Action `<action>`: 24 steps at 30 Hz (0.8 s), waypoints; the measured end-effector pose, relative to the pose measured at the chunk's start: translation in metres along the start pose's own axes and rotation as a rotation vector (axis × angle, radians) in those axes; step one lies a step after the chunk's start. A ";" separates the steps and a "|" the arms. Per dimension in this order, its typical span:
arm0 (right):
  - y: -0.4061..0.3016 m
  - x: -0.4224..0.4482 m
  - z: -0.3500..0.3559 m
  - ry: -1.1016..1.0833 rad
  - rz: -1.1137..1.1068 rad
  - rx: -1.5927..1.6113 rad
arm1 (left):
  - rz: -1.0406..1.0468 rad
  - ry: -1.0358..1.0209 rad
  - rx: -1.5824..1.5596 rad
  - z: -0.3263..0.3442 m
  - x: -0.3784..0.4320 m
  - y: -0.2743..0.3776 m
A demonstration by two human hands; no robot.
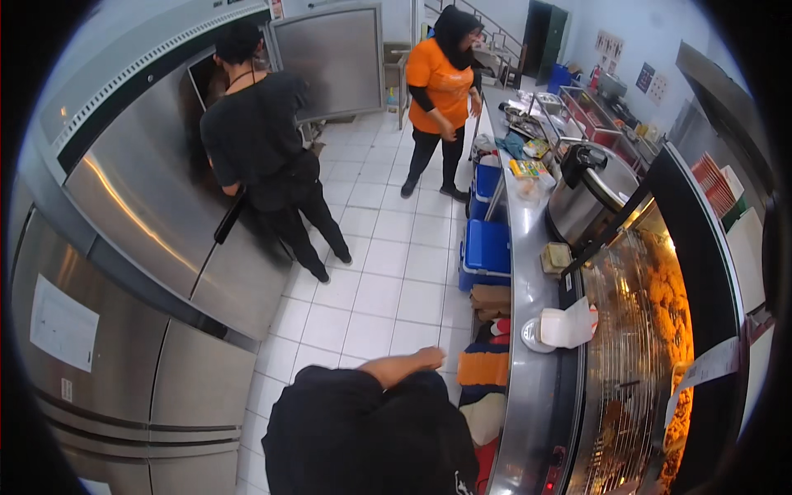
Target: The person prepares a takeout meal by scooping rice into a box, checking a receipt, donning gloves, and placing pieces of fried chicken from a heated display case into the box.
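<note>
My left hand (430,357) is held in front of my black shirt (365,433), with the forearm bent across to the right. Its fingers look curled, but blur hides whether anything is between them. It hovers apart from the shelf under the steel counter (525,383). A small skin-toned patch at the bottom edge, beside the heated display case (619,346), may be my right hand (625,488); nearly all of it is cut off. Fried chicken pieces (668,291) are heaped behind the case's wire racks. An open white paper food box (566,325) rests at the counter's edge.
Blue coolers (486,250) and folded cloths (481,369) sit beneath the counter. A large steel pot (588,198) stands farther along it. One person (263,142) faces a steel refrigerator (142,204); its upper door (328,65) stands out. Another person (442,93) stands beyond, beside the counter.
</note>
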State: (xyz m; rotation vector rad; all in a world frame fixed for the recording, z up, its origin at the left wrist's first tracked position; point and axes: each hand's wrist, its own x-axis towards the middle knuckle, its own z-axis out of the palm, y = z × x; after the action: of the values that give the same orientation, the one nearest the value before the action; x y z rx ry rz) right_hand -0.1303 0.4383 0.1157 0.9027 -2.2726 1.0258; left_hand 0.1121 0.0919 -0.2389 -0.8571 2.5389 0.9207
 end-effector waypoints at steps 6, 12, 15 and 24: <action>0.007 0.049 -0.060 -0.118 0.105 -0.168 | 0.711 0.012 -0.057 -0.039 0.093 0.194; 0.024 0.092 -0.136 -0.255 0.552 -0.271 | 1.247 -0.066 -0.526 -0.082 0.022 0.354; 0.074 0.112 -0.122 -0.166 0.244 -0.661 | 1.235 -0.130 -0.385 -0.133 -0.025 0.396; 0.083 0.077 -0.147 -0.127 0.276 -0.794 | 1.496 0.294 -0.202 -0.149 -0.052 0.512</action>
State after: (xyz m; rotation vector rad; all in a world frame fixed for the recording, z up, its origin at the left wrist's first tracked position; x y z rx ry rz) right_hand -0.2199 0.5664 0.2156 0.3250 -2.6213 0.0916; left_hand -0.1807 0.3309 0.1402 1.2349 3.1293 1.4174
